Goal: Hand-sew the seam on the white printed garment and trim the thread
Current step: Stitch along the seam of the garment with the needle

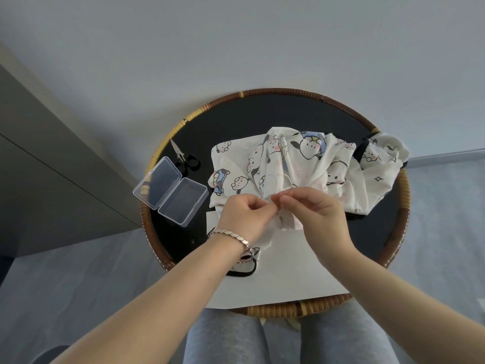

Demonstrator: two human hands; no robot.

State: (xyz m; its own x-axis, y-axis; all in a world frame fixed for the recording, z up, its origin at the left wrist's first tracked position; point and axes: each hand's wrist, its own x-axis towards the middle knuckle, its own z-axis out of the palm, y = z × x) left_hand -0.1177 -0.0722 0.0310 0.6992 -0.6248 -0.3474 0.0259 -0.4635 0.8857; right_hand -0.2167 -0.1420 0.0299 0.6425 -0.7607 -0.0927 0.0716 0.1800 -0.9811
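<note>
A fold of the white printed garment (288, 164) is pinched in the curled thumb and fingers of the left hand (246, 215). Just at its 3 o'clock, the right hand (312, 211) is closed, fingertips pressed on what appears to be a needle (274, 203) lying roughly along the 9-to-3 line. A faint thread (288, 179) is looped toward 12 o'clock. The garment is heaped on the round table (262, 114). The scissors (183, 160), at 10 o'clock beside the open clear box (170, 191), are judged nearer the left hand.
</note>
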